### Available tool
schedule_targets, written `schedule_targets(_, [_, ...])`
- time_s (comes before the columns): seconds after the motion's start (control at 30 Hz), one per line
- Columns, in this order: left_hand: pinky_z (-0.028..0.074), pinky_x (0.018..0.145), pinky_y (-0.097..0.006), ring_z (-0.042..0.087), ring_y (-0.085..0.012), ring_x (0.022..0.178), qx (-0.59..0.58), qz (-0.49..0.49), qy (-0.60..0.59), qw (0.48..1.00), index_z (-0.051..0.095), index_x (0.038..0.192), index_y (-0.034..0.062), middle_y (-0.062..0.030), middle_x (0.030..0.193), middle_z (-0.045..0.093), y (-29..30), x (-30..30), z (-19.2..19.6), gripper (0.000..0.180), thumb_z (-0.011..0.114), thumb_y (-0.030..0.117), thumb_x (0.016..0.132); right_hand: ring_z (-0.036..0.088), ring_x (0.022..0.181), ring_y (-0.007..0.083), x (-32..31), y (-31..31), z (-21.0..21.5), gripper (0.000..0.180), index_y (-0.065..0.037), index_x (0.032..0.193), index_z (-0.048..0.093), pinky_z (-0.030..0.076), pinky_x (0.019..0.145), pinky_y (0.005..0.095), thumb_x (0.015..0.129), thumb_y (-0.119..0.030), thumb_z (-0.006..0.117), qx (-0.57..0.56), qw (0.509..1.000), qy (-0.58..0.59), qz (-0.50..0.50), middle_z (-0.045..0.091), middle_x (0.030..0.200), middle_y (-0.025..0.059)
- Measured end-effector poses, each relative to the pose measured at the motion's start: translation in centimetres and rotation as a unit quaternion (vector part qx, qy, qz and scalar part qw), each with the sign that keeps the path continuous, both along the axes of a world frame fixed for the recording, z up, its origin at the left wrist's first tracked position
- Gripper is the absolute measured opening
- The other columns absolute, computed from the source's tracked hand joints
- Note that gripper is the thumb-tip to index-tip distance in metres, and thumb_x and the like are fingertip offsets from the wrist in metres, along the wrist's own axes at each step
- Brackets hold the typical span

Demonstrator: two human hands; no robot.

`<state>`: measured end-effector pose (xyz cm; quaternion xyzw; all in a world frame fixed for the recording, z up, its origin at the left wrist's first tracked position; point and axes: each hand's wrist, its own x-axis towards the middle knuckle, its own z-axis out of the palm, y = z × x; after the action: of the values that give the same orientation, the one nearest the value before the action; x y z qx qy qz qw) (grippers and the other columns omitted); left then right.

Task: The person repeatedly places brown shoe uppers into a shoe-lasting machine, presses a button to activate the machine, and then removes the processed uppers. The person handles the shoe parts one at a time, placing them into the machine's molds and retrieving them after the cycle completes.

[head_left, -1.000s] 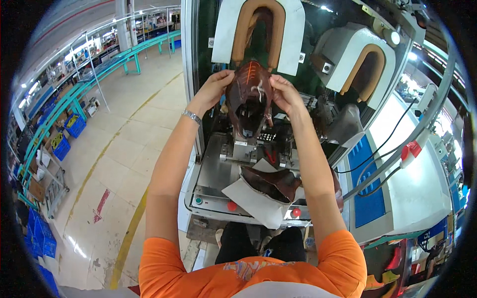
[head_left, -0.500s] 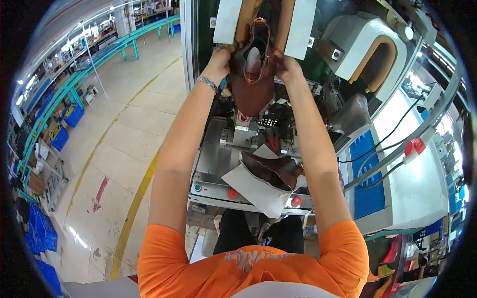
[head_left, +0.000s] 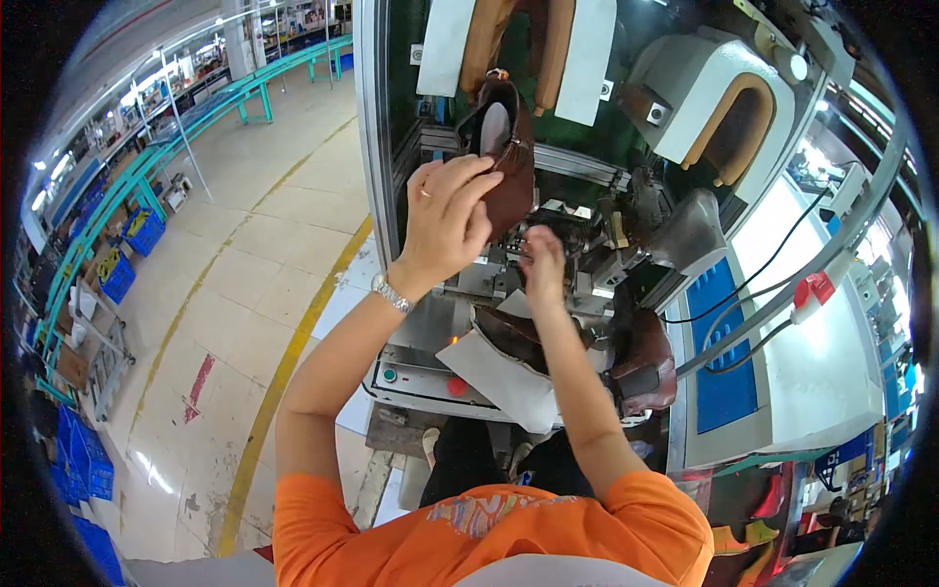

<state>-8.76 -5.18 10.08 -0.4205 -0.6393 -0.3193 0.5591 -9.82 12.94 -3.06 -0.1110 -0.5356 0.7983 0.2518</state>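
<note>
My left hand (head_left: 445, 220) grips a brown leather shoe upper (head_left: 515, 181) near its collar. The upper is turned a little and hangs just under a machine's tan U-shaped pad (head_left: 558, 54). Its pale lining shows in the opening. To the right and lower, my right hand (head_left: 544, 262) is apart from that upper, above the machine's metal parts. Motion smears its fingers, and I see nothing held there. Below, a second brown upper (head_left: 514, 338) lies on a white sheet (head_left: 494, 382), partly covered by my right forearm.
Another tan U-shaped pad (head_left: 734, 122) sits on a white housing at right, above a grey shoe-shaped form (head_left: 696, 235). A brown shoe piece (head_left: 648, 362) is at the machine's right edge. A red button (head_left: 457, 384) marks the front panel. Yellow lines run along the tiled floor (head_left: 235, 293) at left.
Both hands held the upper against the pad. The right hand has let go and come down and toward me. The left has shifted its grip, and the upper has turned and come off the pad.
</note>
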Motion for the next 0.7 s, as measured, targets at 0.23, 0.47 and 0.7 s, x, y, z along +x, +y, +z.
schedule_targets(0.23, [0.032,0.08,-0.038,0.051,-0.0211,0.091,-0.138,0.113,-0.085,0.98,0.059,0.094,0.0063,-0.0045,0.088,0.058,0.7,0.5,2.0,0.018,0.058,0.014,0.078,0.056,0.064,0.0133,-4.6,-1.9,-5.5,0.028,-0.011,0.089,0.057,0.044,0.059,0.0257,0.083,-0.039,0.056,-0.388,0.823,0.109,0.401,0.059,0.074,-0.001])
schedule_targets(0.47, [0.033,0.078,-0.036,0.049,-0.0209,0.092,-0.12,0.14,-0.096,0.978,0.06,0.1,0.0077,-0.0036,0.088,0.055,2.2,0.9,0.1,0.023,0.055,0.008,0.077,0.05,0.053,0.0105,-8.3,-1.7,-5.6,0.024,-0.013,0.085,0.058,0.042,0.05,0.0236,0.085,-0.036,0.054,-0.381,0.861,0.041,0.336,0.059,0.073,-0.0022])
schedule_targets(0.7, [0.034,0.075,-0.036,0.049,-0.0222,0.09,-0.112,0.12,-0.144,0.976,0.06,0.1,0.0077,-0.0042,0.088,0.058,1.3,1.5,1.5,0.026,0.053,0.005,0.075,0.043,0.048,0.0116,-3.4,-3.9,-3.7,0.02,-0.018,0.082,0.056,0.035,0.044,0.0236,0.087,-0.036,0.05,-0.469,0.81,-0.062,0.346,0.049,0.061,-0.0036])
